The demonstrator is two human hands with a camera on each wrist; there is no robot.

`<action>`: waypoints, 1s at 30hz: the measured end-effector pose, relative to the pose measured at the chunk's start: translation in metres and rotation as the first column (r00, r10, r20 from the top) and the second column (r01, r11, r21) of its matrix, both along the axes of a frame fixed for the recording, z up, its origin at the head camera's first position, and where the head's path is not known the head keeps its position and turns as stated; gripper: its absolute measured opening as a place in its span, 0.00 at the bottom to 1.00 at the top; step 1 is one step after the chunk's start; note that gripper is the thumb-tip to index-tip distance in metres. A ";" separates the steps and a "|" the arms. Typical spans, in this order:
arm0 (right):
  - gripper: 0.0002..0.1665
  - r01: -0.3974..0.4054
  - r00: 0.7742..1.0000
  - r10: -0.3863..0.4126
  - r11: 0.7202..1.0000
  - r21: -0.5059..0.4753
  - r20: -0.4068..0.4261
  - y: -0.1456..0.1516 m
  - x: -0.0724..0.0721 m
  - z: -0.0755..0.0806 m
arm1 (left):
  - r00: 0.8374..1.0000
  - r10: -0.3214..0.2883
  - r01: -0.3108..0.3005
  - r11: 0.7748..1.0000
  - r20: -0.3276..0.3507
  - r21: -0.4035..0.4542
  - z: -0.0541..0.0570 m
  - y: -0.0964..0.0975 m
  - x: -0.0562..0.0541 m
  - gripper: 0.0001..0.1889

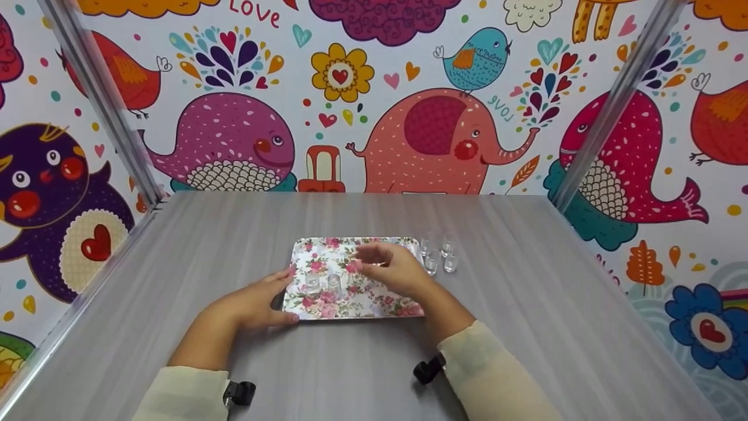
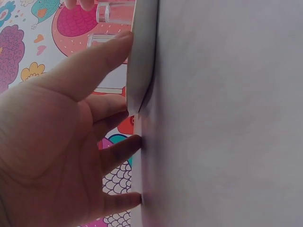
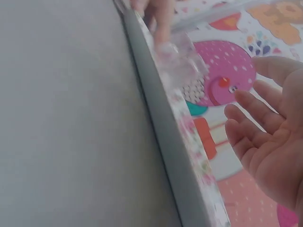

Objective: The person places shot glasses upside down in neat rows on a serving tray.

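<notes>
A flowered tray (image 1: 374,307) lies on the table. My left hand (image 1: 254,303) grips its near left corner, with the thumb (image 2: 102,59) against the near rim and the index finger at the left side; other fingertips touch the tabletop. Two small clear shot glasses, a left one (image 1: 312,285) and a right one (image 1: 334,285), stand on the tray's left half. My right hand (image 1: 394,269) hovers over the tray's right half. Its fingers are loosely bent and hold nothing in the right wrist view, where the hand (image 3: 274,123) is apart from the glasses.
Several more clear shot glasses (image 1: 432,262) stand grouped on the table just beyond the tray's right edge. The grey table (image 1: 234,234) is bounded by a cartoon-printed back wall (image 1: 339,123) and side walls, with metal posts (image 1: 105,99) at the corners.
</notes>
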State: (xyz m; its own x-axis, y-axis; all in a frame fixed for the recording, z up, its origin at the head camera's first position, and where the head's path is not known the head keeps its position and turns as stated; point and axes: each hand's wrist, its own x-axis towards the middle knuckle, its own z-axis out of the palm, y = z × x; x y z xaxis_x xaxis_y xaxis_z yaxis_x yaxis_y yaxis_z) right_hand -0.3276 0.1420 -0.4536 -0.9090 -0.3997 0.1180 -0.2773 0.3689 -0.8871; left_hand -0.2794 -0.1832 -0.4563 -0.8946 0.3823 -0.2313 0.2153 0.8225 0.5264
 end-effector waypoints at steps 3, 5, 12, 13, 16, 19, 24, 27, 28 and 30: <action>0.26 0.047 0.999 -0.047 0.999 0.000 -0.003 0.018 -0.003 0.001 | 1.000 -0.001 0.001 1.000 0.001 -0.001 0.000 0.000 0.000 0.54; 0.28 0.085 0.996 -0.085 0.996 -0.006 0.001 0.029 -0.004 0.002 | 1.000 0.000 0.000 1.000 0.002 -0.002 -0.001 0.000 0.000 0.54; 0.24 0.206 0.978 -0.204 0.978 -0.036 0.041 0.059 -0.005 0.010 | 1.000 0.005 -0.005 1.000 0.007 -0.003 -0.001 -0.001 -0.001 0.55; 0.24 0.216 0.976 -0.215 0.976 -0.041 0.042 0.062 -0.005 0.011 | 1.000 0.005 -0.005 1.000 0.007 -0.004 -0.001 -0.001 -0.001 0.55; 0.24 0.236 0.971 -0.234 0.971 -0.049 0.038 0.071 -0.007 0.015 | 1.000 0.009 -0.009 1.000 0.010 -0.005 -0.001 -0.001 -0.001 0.55; 0.26 0.243 0.970 -0.243 0.968 -0.062 0.020 0.080 -0.008 0.016 | 1.000 0.007 -0.008 1.000 0.006 0.001 -0.001 -0.001 0.000 0.55; 0.25 0.267 0.964 -0.267 0.960 -0.086 0.011 0.096 -0.009 0.015 | 1.000 -0.001 0.001 1.000 0.001 0.008 0.000 -0.001 0.000 0.54; 0.27 0.283 0.959 -0.282 0.955 -0.088 0.024 0.106 -0.010 0.014 | 1.000 0.000 0.000 1.000 0.006 0.007 0.000 -0.001 0.000 0.54; 0.28 0.288 0.958 -0.286 0.954 -0.086 0.027 0.110 -0.010 0.014 | 1.000 0.000 0.000 1.000 0.007 0.007 0.000 -0.001 0.000 0.54; 0.30 0.299 0.954 -0.297 0.951 -0.074 0.033 0.116 -0.009 0.014 | 1.000 0.003 -0.003 1.000 0.008 0.007 0.000 -0.001 0.000 0.54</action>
State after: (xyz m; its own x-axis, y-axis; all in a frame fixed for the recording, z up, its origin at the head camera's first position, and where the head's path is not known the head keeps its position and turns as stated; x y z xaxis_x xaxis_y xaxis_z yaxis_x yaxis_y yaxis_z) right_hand -0.3370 0.2578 -0.4397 -0.9880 -0.1006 0.1168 -0.1457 0.3620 -0.9207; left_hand -0.2791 -0.1844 -0.4567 -0.8940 0.3813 -0.2353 0.2088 0.8192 0.5342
